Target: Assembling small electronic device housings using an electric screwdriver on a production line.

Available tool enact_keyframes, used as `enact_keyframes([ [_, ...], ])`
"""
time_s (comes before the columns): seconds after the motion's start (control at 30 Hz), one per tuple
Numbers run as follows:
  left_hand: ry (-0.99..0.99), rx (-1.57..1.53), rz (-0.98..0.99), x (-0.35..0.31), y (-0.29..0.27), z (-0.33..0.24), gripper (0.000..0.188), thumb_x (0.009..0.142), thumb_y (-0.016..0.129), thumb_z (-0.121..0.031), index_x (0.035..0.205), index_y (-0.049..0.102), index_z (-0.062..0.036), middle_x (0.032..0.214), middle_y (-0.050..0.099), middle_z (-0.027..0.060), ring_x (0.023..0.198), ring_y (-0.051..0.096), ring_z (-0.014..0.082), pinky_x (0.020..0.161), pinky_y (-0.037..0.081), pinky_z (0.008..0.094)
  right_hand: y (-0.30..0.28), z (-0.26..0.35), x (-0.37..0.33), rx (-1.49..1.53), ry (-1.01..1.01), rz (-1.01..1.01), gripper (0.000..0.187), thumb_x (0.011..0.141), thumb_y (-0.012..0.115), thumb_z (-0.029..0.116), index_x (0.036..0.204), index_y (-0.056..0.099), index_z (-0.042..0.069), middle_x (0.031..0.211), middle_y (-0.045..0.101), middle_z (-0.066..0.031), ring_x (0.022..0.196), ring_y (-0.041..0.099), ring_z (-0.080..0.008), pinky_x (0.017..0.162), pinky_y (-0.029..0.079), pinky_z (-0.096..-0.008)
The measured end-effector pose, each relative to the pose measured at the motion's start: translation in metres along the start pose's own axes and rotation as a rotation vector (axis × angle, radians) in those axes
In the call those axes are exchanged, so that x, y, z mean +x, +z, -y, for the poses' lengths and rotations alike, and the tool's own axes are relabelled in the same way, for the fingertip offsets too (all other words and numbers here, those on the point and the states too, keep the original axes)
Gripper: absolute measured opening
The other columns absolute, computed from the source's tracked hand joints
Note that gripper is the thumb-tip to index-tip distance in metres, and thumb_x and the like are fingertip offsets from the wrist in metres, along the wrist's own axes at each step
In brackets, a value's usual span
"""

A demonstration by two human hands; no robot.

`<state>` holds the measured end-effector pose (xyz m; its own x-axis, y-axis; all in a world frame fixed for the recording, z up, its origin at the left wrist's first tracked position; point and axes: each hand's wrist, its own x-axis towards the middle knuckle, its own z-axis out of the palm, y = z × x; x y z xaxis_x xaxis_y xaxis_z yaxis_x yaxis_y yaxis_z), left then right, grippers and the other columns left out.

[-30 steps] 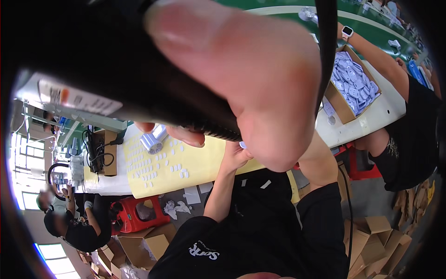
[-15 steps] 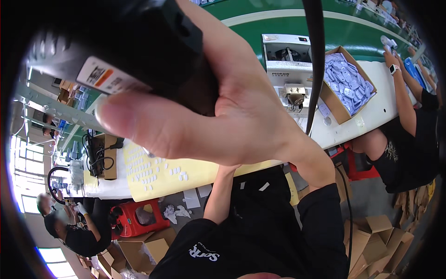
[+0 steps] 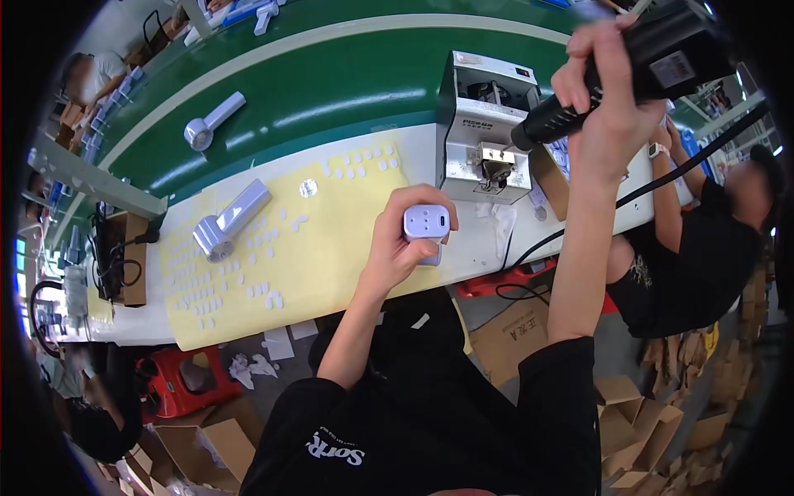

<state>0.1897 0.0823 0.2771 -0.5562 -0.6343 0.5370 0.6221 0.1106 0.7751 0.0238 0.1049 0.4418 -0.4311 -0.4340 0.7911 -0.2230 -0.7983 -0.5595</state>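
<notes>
Upright in my left hand [image 3: 394, 241] is a lavender handheld fan [image 3: 426, 221], gripped at the handle. Its end face points up, showing a dark oblong port and small holes; most of its body is hidden below. At the upper right my right hand [image 3: 614, 116] is wrapped round a black corded electric screwdriver [image 3: 550, 122]. The tool's narrow end reaches left, over or close to the silver screw feeder [image 3: 499, 165]; I cannot tell whether they touch.
A yellow sheet [image 3: 331, 240] bears rows of small white oblong pieces and another lavender fan [image 3: 234, 217]. A further fan [image 3: 213, 120] lies on the green belt [image 3: 331, 91]. The black cord [image 3: 686, 169] crosses at right, near a seated co-worker [image 3: 691, 248].
My right hand, with the screwdriver, has swung from close up at the upper left to the upper right. My left hand and the fan, hidden before, now show.
</notes>
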Motion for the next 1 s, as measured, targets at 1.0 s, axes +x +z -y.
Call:
enact_keyframes([
  [1.0,0.063,0.035,0.107,-0.007,-0.004,0.007,0.054,0.072,0.064,-0.049,0.099,0.048,-0.0058,0.081,0.057,0.0139,0.068,0.055,0.0168,0.061,0.045,0.027,-0.016,-0.055,-0.035,-0.172,0.306,-0.093,0.023,0.087,0.055,0.023,0.093,0.049,0.001,0.06,0.044,-0.0023,0.047,0.042,-0.0094,0.043,0.038,-0.0234],
])
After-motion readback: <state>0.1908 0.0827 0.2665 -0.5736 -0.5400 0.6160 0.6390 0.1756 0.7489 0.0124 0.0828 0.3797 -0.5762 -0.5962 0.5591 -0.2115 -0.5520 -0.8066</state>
